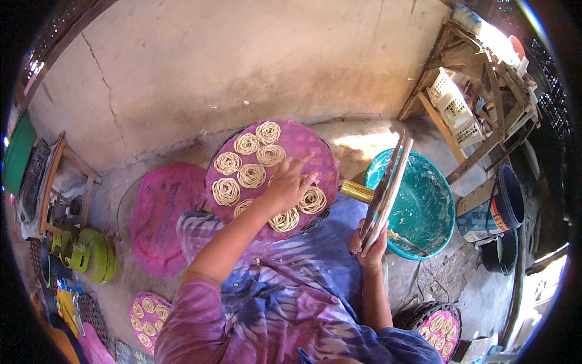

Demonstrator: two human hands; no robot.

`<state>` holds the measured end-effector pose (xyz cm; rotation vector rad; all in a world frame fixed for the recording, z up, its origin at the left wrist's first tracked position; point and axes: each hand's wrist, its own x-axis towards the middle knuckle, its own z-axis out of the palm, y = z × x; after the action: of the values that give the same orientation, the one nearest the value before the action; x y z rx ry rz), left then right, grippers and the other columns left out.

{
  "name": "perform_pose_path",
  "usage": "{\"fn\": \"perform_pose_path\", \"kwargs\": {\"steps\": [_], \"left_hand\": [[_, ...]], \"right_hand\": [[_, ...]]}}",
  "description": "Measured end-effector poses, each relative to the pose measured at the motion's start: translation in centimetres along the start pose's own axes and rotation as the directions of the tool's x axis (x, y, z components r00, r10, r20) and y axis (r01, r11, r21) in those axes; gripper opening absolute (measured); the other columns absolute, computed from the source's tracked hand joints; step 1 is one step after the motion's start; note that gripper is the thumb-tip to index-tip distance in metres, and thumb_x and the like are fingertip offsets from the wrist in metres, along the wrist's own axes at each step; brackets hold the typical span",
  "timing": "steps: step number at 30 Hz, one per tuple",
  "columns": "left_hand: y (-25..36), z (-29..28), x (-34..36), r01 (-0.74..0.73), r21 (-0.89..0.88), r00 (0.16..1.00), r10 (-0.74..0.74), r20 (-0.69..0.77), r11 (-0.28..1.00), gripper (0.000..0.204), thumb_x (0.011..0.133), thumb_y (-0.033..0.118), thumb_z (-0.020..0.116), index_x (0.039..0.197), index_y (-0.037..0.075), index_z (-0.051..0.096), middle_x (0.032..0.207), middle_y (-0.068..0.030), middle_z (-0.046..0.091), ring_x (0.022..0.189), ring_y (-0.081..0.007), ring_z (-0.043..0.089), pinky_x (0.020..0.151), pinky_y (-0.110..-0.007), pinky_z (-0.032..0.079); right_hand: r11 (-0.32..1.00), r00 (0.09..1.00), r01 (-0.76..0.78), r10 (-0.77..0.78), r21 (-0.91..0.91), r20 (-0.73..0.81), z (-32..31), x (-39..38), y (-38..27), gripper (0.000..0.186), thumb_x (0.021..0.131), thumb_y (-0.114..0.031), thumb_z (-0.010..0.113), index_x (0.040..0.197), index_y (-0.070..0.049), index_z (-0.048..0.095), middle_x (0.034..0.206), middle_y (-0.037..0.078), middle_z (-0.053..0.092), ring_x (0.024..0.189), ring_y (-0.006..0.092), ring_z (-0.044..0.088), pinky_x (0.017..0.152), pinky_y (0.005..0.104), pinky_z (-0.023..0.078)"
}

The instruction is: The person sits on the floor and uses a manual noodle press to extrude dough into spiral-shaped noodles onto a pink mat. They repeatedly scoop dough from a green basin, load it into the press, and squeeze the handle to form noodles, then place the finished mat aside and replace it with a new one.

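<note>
A round tray covered with pink cloth (318, 155) lies before my lap, bearing several pale coiled strand nests (251, 176). Over its middle is my left hand (287, 183), index finger stretched toward the bare cloth at the right and the other fingers partly bent. Nothing shows in that hand, which hides part of the nests beneath. My right hand (371, 244) grips the lower ends of a wooden hand press (391, 188). Its two long bars stand nearly upright, and a brass-coloured cylinder (356, 192) sticks out leftward toward the tray's rim.
A teal basin (451, 212) smeared with pale dough stands at right, a stick (409, 244) inside. Pink cloth (160, 218) lies left of the tray. Behind it rises a wall (242, 60). A green gas cylinder (97, 255), wooden rack (445, 124) and buckets (512, 197) stand around.
</note>
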<state>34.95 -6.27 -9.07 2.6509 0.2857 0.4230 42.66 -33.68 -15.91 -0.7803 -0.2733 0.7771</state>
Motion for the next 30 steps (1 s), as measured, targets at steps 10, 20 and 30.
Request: {"fn": "perform_pose_path", "kwargs": {"steps": [10, 20, 30], "left_hand": [[0.8, -2.1, -2.2, 0.005, 0.109, 0.981, 0.017, -0.193, 0.994, 0.04, 0.098, 0.038, 0.044, 0.103, 0.01, 0.072, 0.145, -0.0064, 0.041, 0.126, -0.0337, 0.038, 0.108, -0.045, 0.027], [8.9, 6.8, -11.4, 0.36, -0.812, 0.783, -0.325, 0.531, -0.46, 0.05, 0.097, 0.036, 0.054, 0.132, 0.002, 0.044, 0.129, -0.0116, 0.055, 0.112, -0.0176, 0.055, 0.095, -0.031, 0.046], [0.8, 3.1, -14.8, 0.518, -0.838, 0.781, -0.304, 0.545, -0.172, 0.043, 0.1, 0.034, 0.048, 0.135, 0.009, 0.048, 0.126, -0.0084, 0.062, 0.108, -0.0152, 0.058, 0.086, -0.03, 0.043]], "right_hand": [[0.999, 0.999, -0.029, 0.03, 0.022, -0.035, -0.6, 0.4, -0.3, 0.07, 0.093, -0.07, 0.021, 0.101, -0.008, 0.052, 0.052, 0.004, 0.044, 0.038, 0.0143, 0.038, 0.037, 0.0288, 0.032], [0.997, 0.999, -0.036, 0.038, 0.072, -0.032, -1.2, 0.6, -0.1, 0.071, 0.092, -0.071, 0.022, 0.103, -0.008, 0.053, 0.052, 0.005, 0.044, 0.038, 0.014, 0.036, 0.037, 0.0286, 0.031], [0.999, 1.0, -0.016, 0.015, 0.048, 0.005, -1.1, 0.7, -0.1, 0.071, 0.091, -0.073, 0.022, 0.102, -0.009, 0.052, 0.052, 0.005, 0.045, 0.038, 0.015, 0.039, 0.036, 0.0289, 0.032]]}}
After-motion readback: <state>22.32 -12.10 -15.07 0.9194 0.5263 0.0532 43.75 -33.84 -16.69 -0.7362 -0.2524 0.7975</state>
